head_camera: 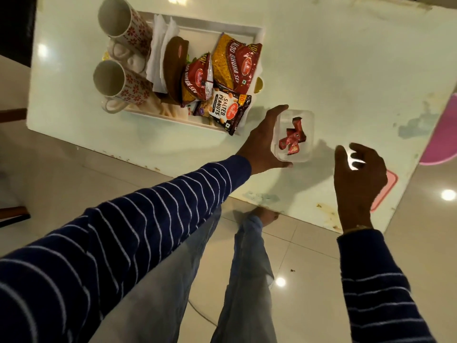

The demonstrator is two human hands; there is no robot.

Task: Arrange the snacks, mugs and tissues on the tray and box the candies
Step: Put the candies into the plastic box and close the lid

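A white tray [257, 33] on the table holds two patterned mugs [123, 21], white tissues [158, 58], a brown oval item, two sev packets [235, 63] and a salted peanuts packet [228, 108]. Just right of the tray stands a small clear plastic box [308, 120] with several red-wrapped candies [291, 139] inside. My left hand [262, 142] grips the box's left side, thumb at its near corner. My right hand [358, 177] hovers to the right of the box with loosely curled fingers, holding nothing. A pink lid [387, 191] lies partly hidden under that hand.
The white table [346, 70] has stained patches and its near edge runs diagonally past my legs. A pink round object [442, 134] pokes in at the right edge. Glossy floor tiles lie below, and dark furniture stands at the left.
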